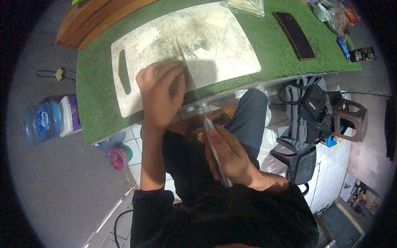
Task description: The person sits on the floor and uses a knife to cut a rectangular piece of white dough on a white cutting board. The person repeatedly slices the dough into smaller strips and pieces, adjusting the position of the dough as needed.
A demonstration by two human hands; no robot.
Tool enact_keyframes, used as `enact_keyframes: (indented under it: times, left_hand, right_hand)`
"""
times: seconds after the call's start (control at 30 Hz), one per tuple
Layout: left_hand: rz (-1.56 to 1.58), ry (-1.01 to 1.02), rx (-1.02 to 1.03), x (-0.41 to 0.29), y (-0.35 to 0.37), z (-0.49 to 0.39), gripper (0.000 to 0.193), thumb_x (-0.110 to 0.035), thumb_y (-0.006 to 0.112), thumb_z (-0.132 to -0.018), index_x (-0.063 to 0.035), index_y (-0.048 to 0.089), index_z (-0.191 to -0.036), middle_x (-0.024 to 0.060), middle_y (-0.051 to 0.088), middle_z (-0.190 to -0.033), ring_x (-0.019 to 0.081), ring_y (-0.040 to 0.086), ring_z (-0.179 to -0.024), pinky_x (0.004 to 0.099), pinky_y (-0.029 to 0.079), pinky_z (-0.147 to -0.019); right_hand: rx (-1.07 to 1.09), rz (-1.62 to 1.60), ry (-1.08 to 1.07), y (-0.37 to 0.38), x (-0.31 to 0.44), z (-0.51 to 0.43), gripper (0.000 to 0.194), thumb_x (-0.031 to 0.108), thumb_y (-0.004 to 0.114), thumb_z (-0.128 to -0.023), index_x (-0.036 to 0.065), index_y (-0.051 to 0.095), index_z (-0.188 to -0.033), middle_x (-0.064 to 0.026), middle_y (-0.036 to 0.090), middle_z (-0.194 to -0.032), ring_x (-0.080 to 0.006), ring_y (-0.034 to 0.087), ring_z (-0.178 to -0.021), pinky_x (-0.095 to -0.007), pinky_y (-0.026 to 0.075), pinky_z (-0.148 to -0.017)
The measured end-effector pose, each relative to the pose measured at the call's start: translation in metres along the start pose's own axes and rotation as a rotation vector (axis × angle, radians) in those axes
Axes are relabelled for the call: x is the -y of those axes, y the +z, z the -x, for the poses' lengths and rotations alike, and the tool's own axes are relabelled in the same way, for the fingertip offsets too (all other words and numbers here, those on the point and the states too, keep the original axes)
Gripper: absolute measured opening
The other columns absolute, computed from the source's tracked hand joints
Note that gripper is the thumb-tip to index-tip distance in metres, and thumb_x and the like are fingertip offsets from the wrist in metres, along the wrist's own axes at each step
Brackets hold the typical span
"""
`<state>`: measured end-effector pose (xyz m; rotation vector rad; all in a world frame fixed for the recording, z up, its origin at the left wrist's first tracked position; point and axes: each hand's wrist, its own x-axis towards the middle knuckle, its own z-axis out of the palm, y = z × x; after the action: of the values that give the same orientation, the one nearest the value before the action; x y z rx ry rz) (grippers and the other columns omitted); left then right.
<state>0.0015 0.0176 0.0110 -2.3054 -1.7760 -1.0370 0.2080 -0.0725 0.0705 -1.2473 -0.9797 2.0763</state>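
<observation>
My right hand (228, 152) is wrapped around the metal handle of a kitchen knife (193, 79). Its long blade points away from me and reaches over a worn white cutting board (145, 62). On the board, left of the blade, my left hand (162, 85) rests with bent fingers, fingertips close to the blade. Whether anything is under them is hidden. A bundle of thin pale strips (144, 40) lies beyond that hand. Right of the blade are small pale cut pieces (201, 53), and near the far edge lies a flat pale sheet (216, 18).
Green turf-like matting (96, 93) covers the table. A clear plastic package (246, 6) touches the board's far right corner; a dark smartphone (294, 35) lies farther right. Several small packets and a bowl (322, 13) crowd the right end. A wooden piece (93, 21) borders the far left.
</observation>
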Motion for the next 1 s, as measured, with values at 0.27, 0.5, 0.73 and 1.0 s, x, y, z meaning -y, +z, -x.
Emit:
enact_keyframes:
  times: [0.27,0.5,0.73,1.0]
  left_hand:
    - [0.05,-0.029,-0.031,0.001,-0.0006,-0.0029,0.024,-0.012,0.075,-0.086,-0.0108,0.076,-0.11,0.0069,0.074,-0.116,0.029,0.063,-0.113,0.0432,0.039,-0.101]
    - [0.072,-0.035,-0.023,0.0008,0.0009,-0.0064,0.025,-0.01,0.076,-0.083,-0.0091,0.075,-0.108,0.0064,0.072,-0.117,0.0278,0.063,-0.112,0.0424,0.039,-0.099]
    - [0.044,-0.022,-0.003,-0.001,-0.0003,-0.0079,0.022,-0.009,0.076,-0.08,-0.0091,0.074,-0.102,0.0061,0.071,-0.116,0.0274,0.063,-0.112,0.042,0.038,-0.098]
    - [0.039,-0.077,0.005,-0.0037,-0.0016,-0.0074,0.016,-0.007,0.075,-0.083,-0.0079,0.075,-0.099,0.0043,0.073,-0.117,0.0265,0.065,-0.116,0.0409,0.039,-0.104]
  right_hand:
    - [0.02,0.018,-0.004,-0.0004,-0.0014,0.0005,0.042,0.042,0.041,-0.114,0.003,0.055,-0.109,-0.0048,0.052,-0.059,-0.0138,0.048,-0.041,-0.0317,0.04,-0.038]
    - [0.005,0.014,-0.013,0.0001,-0.002,0.0009,0.04,0.04,0.043,-0.114,0.003,0.057,-0.11,-0.0038,0.052,-0.061,-0.0121,0.05,-0.045,-0.0313,0.04,-0.042]
    - [0.016,0.015,-0.045,-0.0009,-0.0016,0.003,0.04,0.04,0.043,-0.114,0.003,0.056,-0.111,-0.0029,0.052,-0.062,-0.0106,0.052,-0.051,-0.0312,0.04,-0.046]
    - [0.014,0.008,-0.011,0.0023,-0.0025,0.0066,0.042,0.041,0.042,-0.114,0.001,0.055,-0.111,-0.0051,0.053,-0.06,-0.014,0.05,-0.041,-0.0325,0.039,-0.038]
